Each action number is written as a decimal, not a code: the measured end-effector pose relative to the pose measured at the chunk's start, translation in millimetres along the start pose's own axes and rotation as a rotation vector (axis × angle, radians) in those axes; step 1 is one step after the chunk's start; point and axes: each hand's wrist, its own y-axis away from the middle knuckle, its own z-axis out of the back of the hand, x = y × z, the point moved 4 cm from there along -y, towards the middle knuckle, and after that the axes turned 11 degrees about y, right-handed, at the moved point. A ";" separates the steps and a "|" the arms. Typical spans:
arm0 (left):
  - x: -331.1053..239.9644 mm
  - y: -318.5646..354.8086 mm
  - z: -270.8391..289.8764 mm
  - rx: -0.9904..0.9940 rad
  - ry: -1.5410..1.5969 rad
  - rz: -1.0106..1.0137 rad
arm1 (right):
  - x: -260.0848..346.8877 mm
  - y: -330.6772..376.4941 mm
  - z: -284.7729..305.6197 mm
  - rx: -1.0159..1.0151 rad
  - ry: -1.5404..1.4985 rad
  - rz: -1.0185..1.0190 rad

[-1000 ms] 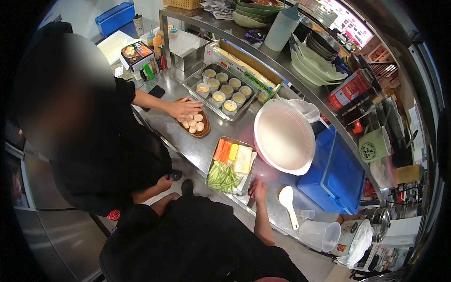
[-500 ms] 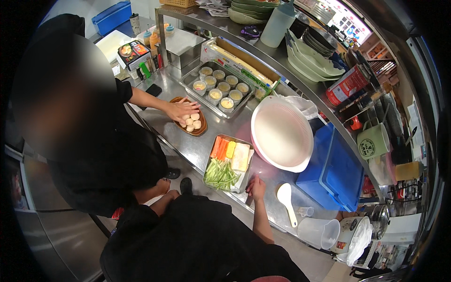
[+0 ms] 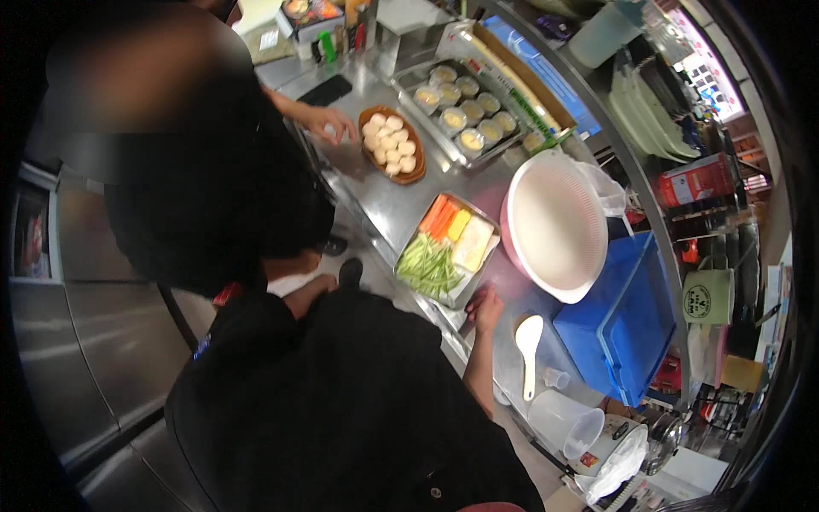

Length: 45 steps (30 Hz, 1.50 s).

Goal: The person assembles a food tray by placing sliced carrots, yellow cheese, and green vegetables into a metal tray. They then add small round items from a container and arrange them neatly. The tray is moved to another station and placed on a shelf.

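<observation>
Right hand (image 3: 488,307) flat on steel counter (image 3: 388,205), touching vegetable tray (image 3: 446,247) corner (co-worker's hand (image 3: 331,125) beside brown dumpling plate (image 3: 392,143)).

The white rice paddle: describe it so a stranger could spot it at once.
On the steel counter, find the big white bowl beside the blue bin. Just below the bowl lies the white rice paddle, right of the person's right hand. It alone is flat and spoon-shaped.

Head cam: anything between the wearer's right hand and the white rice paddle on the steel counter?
Nothing. In the head view only bare steel counter separates the right hand from the white rice paddle.
</observation>
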 end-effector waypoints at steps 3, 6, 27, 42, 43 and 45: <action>-1.1 -1.3 -4.3 0.052 -0.069 0.196 | -2.8 -0.5 0.4 -0.016 0.025 -0.040; -14.6 15.5 6.1 -0.072 -0.001 0.269 | -2.5 0.6 0.3 0.011 0.014 -0.009; -51.6 38.6 13.2 -0.017 -0.053 0.332 | -5.0 -3.3 -0.1 -0.060 0.041 -0.100; -64.7 49.0 20.8 -0.017 -0.027 0.362 | 0.0 -2.9 -0.9 -0.043 0.022 -0.046; -65.3 48.9 20.7 -0.006 -0.034 0.352 | -0.9 -3.4 -1.0 -0.048 0.026 -0.056; -64.6 48.9 20.5 0.002 -0.010 0.377 | -2.5 -4.4 -1.3 -0.048 0.030 -0.060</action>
